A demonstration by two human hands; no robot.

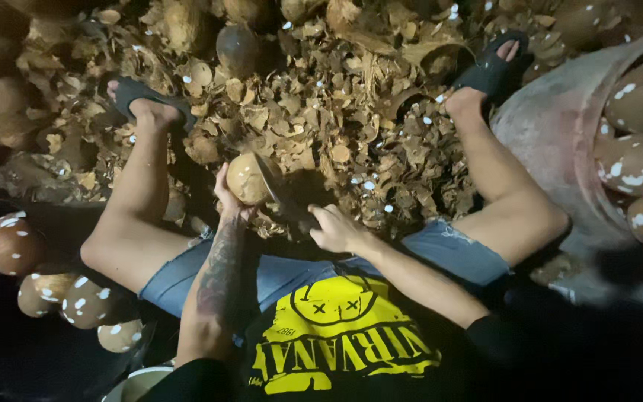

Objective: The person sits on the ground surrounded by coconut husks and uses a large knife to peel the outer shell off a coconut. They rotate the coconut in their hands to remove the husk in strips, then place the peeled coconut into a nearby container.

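The left hand [226, 199] is curled around a husked coconut [247, 179], cupping it from below and behind so that it sits raised between the person's knees, above a thick litter of brown shell chips [351, 119] covering the ground. The right hand [334, 228] is clenched on the handle of a dark-bladed knife [277, 190], whose blade rests against the coconut's right side. Both feet wear black sandals [494, 71] planted in the chips. To the right, a pale sack [552, 126] holds brown coconuts flecked with white [638, 160], and more such speckled coconuts [76, 301] lie heaped at the lower left beside the person's thigh. Unpeeled coconuts [236, 46] lie at the far edge of the chips.
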